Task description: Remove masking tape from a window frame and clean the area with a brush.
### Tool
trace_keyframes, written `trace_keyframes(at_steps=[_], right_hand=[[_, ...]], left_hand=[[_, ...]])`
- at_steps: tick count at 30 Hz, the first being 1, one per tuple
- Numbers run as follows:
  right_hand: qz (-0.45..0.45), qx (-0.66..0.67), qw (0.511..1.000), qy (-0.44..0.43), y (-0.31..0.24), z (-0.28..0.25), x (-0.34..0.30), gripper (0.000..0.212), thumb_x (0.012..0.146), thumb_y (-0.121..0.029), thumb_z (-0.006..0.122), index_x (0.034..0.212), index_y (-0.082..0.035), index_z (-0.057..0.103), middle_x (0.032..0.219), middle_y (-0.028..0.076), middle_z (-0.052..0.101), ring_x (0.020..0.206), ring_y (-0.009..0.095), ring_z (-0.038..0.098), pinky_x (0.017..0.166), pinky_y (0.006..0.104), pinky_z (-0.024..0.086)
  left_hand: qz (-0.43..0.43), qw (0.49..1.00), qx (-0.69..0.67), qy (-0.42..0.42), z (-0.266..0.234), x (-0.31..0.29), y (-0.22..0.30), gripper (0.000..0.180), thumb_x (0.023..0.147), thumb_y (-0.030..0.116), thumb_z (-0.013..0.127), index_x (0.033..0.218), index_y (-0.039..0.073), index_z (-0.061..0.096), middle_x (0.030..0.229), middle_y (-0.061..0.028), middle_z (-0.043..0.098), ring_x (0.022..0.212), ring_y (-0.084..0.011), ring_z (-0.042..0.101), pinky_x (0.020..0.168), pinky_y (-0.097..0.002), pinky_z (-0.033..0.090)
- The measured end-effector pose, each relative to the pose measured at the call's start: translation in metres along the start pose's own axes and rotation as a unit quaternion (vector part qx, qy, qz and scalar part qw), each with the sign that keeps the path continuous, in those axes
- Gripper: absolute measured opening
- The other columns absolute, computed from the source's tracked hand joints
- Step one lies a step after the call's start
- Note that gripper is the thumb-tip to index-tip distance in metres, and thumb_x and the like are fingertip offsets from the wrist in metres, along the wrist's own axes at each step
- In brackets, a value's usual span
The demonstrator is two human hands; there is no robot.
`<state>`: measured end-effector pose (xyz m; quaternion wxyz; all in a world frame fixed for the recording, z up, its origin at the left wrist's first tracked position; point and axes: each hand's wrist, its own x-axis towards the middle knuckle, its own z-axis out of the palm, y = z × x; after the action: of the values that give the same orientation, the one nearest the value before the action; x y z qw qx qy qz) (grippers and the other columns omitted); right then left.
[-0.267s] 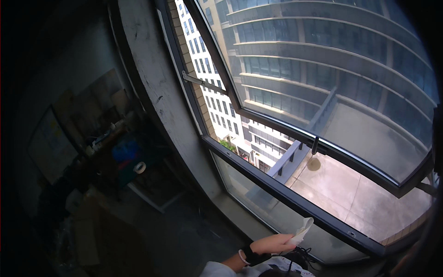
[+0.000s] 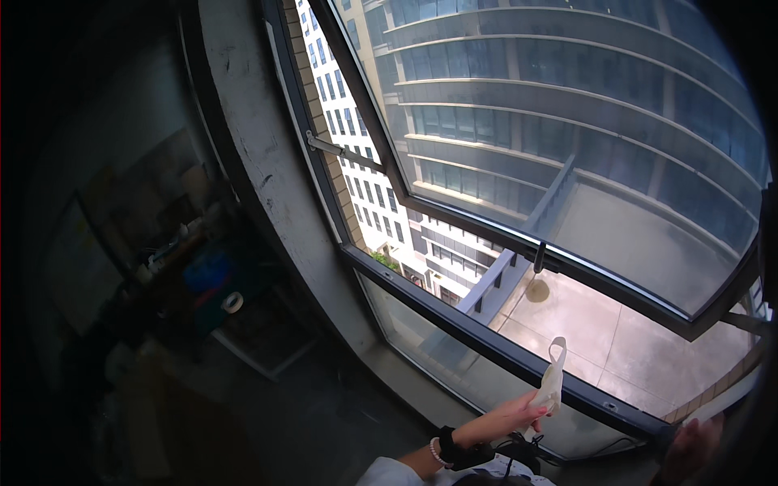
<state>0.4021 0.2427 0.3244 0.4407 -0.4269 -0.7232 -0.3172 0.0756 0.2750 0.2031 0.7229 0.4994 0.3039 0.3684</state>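
Observation:
My left hand [image 2: 512, 416], with a dark band and a pale bead bracelet at the wrist, pinches a limp white cloth [image 2: 553, 379]. The cloth stands up from the fingers in a folded loop, in front of the lower window frame. At the lower right is my right hand [image 2: 694, 447], dim and slightly blurred. Its fingers look closed at the end of a long white strip [image 2: 721, 402], whose material I cannot make out. The window sash [image 2: 478, 225] is tilted outward, with a dark handle [image 2: 540, 257] on its lower rail.
A metal stay arm [image 2: 344, 152] links the sash to the frame at the left. Below runs the dark window rail [image 2: 462, 330] over a fixed lower pane. Black cords [image 2: 527, 445] lie by my left hand. In the shaded room stands a table with a tape roll [image 2: 233, 302].
My left hand has risen and moved slightly right with the cloth, which now stands taller. My right hand has come into view at the lower right with the white strip. The view has shifted slightly.

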Motion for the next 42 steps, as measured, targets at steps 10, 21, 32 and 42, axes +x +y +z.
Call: trace_keyframes(at_steps=[10, 21, 32, 42], right_hand=[[-0.063, 0.108, 0.970, -0.208, -0.088, 0.034, 0.016, 0.017, 0.084, -0.020, 0.058, 0.090, -0.007, 0.048, 0.071, 0.005, 0.055, 0.049, 0.021, 0.048, 0.041, 0.0365, 0.039], [-0.009, 0.132, 0.971, -0.201, -0.096, 0.018, 0.008, 0.030, 0.068, -0.016, 0.068, 0.087, 0.004, 0.059, 0.069, 0.015, 0.059, 0.058, 0.029, 0.059, 0.051, 0.0355, 0.047], [0.173, 0.309, 0.908, -0.225, -0.069, -0.059, 0.044, 0.040, 0.087, -0.036, 0.053, 0.074, 0.000, 0.061, 0.066, 0.012, 0.062, 0.059, 0.020, 0.063, 0.051, 0.0262, 0.048], [0.285, 0.295, 0.891, 0.195, 0.018, -0.070, 0.154, 0.077, 0.086, -0.041, 0.046, 0.136, 0.004, 0.010, 0.134, 0.023, 0.029, 0.112, 0.028, 0.048, 0.094, 0.0391, 0.039]], left_hand=[[0.104, 0.969, -0.037, -0.223, 0.073, 0.045, 0.083, 0.079, 0.085, 0.050, 0.049, 0.135, -0.002, 0.018, 0.119, -0.0112, 0.041, 0.110, -0.0174, 0.038, 0.093, -0.0292, 0.031], [0.217, 0.949, 0.123, -0.192, 0.110, 0.049, 0.095, 0.028, 0.089, 0.023, 0.052, 0.104, -0.001, 0.053, 0.077, -0.0095, 0.056, 0.068, -0.0141, 0.051, 0.060, -0.0261, 0.040], [0.208, 0.965, 0.118, -0.107, 0.119, 0.032, 0.097, 0.019, 0.093, 0.017, 0.046, 0.096, 0.000, 0.055, 0.078, -0.0017, 0.056, 0.069, -0.0089, 0.050, 0.062, -0.0217, 0.041], [0.230, 0.941, 0.210, -0.135, 0.104, 0.016, 0.094, 0.030, 0.094, 0.022, 0.043, 0.098, -0.007, 0.053, 0.083, -0.0148, 0.063, 0.071, -0.0214, 0.062, 0.068, -0.0321, 0.051]])
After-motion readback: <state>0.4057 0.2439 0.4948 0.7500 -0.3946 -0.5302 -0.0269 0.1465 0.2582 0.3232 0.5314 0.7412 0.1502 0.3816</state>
